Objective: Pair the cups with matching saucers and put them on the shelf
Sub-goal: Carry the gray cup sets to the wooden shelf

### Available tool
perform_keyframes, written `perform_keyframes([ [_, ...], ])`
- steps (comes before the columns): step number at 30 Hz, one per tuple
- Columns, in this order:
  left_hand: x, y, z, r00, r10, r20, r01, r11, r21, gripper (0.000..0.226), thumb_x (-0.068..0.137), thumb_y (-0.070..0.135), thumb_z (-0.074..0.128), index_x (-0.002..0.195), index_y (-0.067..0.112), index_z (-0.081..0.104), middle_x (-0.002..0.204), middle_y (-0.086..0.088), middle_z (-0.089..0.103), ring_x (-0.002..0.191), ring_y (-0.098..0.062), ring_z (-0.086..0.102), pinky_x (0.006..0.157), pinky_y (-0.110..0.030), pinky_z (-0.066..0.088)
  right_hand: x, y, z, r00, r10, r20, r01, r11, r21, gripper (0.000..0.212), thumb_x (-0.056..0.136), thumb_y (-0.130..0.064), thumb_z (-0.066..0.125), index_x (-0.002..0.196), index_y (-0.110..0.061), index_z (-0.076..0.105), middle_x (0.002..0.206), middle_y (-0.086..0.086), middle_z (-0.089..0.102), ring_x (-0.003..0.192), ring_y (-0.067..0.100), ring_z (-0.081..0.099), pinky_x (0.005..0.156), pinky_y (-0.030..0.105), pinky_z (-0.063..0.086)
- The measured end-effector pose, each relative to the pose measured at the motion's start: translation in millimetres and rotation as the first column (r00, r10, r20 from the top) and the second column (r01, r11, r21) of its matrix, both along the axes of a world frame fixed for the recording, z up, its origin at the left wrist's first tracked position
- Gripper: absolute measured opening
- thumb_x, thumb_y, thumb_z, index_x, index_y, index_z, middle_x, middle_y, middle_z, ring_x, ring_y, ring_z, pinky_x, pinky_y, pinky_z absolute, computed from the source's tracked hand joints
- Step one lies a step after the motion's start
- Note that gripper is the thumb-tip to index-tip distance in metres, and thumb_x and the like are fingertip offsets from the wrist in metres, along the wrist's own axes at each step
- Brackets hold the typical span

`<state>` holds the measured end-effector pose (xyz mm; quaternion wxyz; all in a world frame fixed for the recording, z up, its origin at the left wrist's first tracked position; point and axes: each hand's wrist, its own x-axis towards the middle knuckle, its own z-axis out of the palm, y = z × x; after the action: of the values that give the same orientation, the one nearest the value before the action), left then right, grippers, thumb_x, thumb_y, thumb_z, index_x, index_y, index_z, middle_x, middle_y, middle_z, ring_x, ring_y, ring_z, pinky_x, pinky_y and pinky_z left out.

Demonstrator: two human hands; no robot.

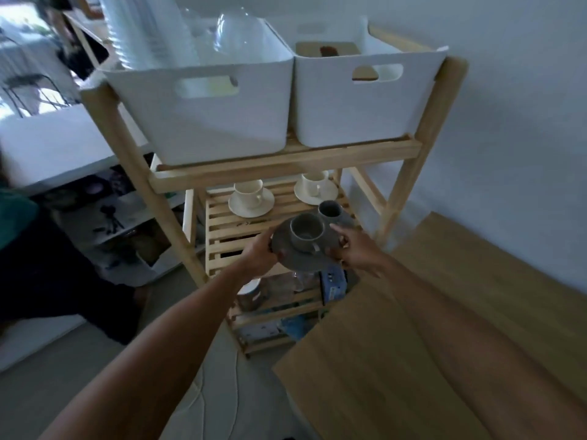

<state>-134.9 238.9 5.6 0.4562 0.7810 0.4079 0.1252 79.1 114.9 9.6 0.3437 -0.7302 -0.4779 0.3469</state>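
I hold a grey saucer [298,257] with a grey cup [306,231] standing on it, just in front of the middle slatted shelf [222,223]. My left hand [260,250] grips the saucer's left rim. My right hand [355,247] holds its right rim. Behind it on the shelf stands a second grey cup [330,211] on a grey saucer, mostly hidden. Further back are two white cups on white saucers, one on the left [249,193] and one on the right [314,182].
Two white bins [203,122] [365,115] fill the top of the wooden rack. A lower shelf holds a mug [249,295] and blue boxes [333,285]. A wooden table [413,344] is at my right. A white counter [47,147] lies left.
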Motion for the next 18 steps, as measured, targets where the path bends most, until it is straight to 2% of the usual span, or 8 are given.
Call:
perform_keyframes([
  [3, -22.2, 25.0, -15.3, 0.999, 0.047, -0.016, -0.046, 0.998, 0.03, 0.058, 0.086, 0.01, 0.064, 0.138, 0.027, 0.044, 0.12, -0.002, 0.058, 0.112, -0.021, 0.055, 0.085, -0.032, 0.052, -14.3, 42.2, -18.1, 0.998, 0.064, 0.004, -0.064, 0.997, -0.037, 0.076, 0.09, -0.019, 0.069, 0.153, -0.02, 0.026, 0.097, 0.002, 0.066, 0.076, 0.012, 0.067, 0.054, 0.019, 0.052],
  [5, -35.5, 39.0, -25.7, 0.998, 0.067, -0.005, -0.067, 0.997, 0.035, 0.056, 0.087, 0.01, 0.064, 0.136, 0.028, 0.045, 0.118, 0.002, 0.057, 0.112, -0.018, 0.055, 0.081, -0.024, 0.048, -22.9, 67.7, -31.5, 0.995, 0.104, -0.002, -0.104, 0.99, -0.093, 0.076, 0.091, -0.017, 0.066, 0.154, -0.025, 0.023, 0.109, 0.003, 0.064, 0.084, 0.016, 0.067, 0.054, 0.022, 0.05],
  [9, -49.6, 66.7, -44.4, 0.993, 0.115, 0.001, -0.115, 0.991, -0.062, 0.055, 0.087, 0.005, 0.064, 0.137, 0.019, 0.046, 0.128, -0.006, 0.056, 0.12, -0.025, 0.054, 0.097, -0.045, 0.051, -36.0, 110.8, -54.6, 0.979, 0.192, 0.073, -0.184, 0.977, -0.104, 0.073, 0.089, -0.017, 0.067, 0.152, -0.025, 0.03, 0.121, 0.008, 0.064, 0.096, 0.027, 0.067, 0.068, 0.035, 0.056],
  [10, -50.7, 74.1, -49.0, 0.99, 0.14, -0.024, -0.141, 0.988, -0.064, 0.058, 0.086, 0.005, 0.064, 0.139, 0.018, 0.045, 0.13, -0.01, 0.055, 0.121, -0.027, 0.054, 0.099, -0.049, 0.05, -37.3, 120.3, -61.0, 0.977, 0.203, 0.071, -0.196, 0.976, -0.091, 0.071, 0.088, -0.015, 0.068, 0.15, -0.025, 0.034, 0.119, 0.007, 0.067, 0.095, 0.026, 0.067, 0.07, 0.036, 0.056],
  [12, -50.8, 86.3, -58.1, 0.984, 0.166, -0.063, -0.169, 0.985, -0.042, 0.061, 0.086, 0.002, 0.064, 0.142, 0.017, 0.043, 0.132, -0.012, 0.054, 0.123, -0.029, 0.053, 0.099, -0.048, 0.05, -37.9, 135.0, -73.1, 0.979, 0.195, 0.055, -0.192, 0.979, -0.069, 0.062, 0.087, -0.012, 0.067, 0.143, -0.028, 0.045, 0.099, -0.006, 0.07, 0.078, 0.012, 0.066, 0.057, 0.022, 0.051],
  [14, -48.6, 95.6, -66.5, 0.984, 0.172, -0.044, -0.174, 0.983, -0.054, 0.058, 0.086, -0.003, 0.062, 0.139, 0.014, 0.046, 0.129, -0.01, 0.056, 0.122, -0.028, 0.054, 0.091, -0.035, 0.055, -35.7, 148.0, -84.9, 0.981, 0.19, 0.046, -0.188, 0.98, -0.061, 0.052, 0.087, -0.011, 0.065, 0.133, -0.033, 0.053, 0.079, -0.017, 0.064, 0.063, 0.003, 0.058, 0.048, 0.018, 0.044],
  [16, -45.1, 101.9, -72.5, 0.985, 0.168, -0.037, -0.17, 0.984, -0.053, 0.054, 0.087, -0.006, 0.059, 0.137, 0.01, 0.048, 0.124, -0.008, 0.058, 0.12, -0.028, 0.056, 0.075, -0.016, 0.054, -33.2, 158.4, -92.3, 0.979, 0.197, 0.049, -0.193, 0.979, -0.068, 0.049, 0.088, -0.013, 0.065, 0.132, -0.032, 0.055, 0.082, -0.012, 0.067, 0.069, 0.007, 0.062, 0.055, 0.023, 0.047],
  [18, -39.5, 109.1, -77.4, 0.976, 0.187, -0.115, -0.186, 0.982, 0.016, 0.056, 0.087, 0.001, 0.063, 0.139, 0.012, 0.047, 0.128, -0.01, 0.059, 0.12, -0.028, 0.056, 0.083, -0.02, 0.052, -31.2, 167.8, -98.3, 0.976, 0.21, 0.061, -0.206, 0.976, -0.065, 0.052, 0.086, -0.014, 0.068, 0.134, -0.029, 0.055, 0.102, -0.002, 0.071, 0.09, 0.015, 0.065, 0.072, 0.029, 0.052],
])
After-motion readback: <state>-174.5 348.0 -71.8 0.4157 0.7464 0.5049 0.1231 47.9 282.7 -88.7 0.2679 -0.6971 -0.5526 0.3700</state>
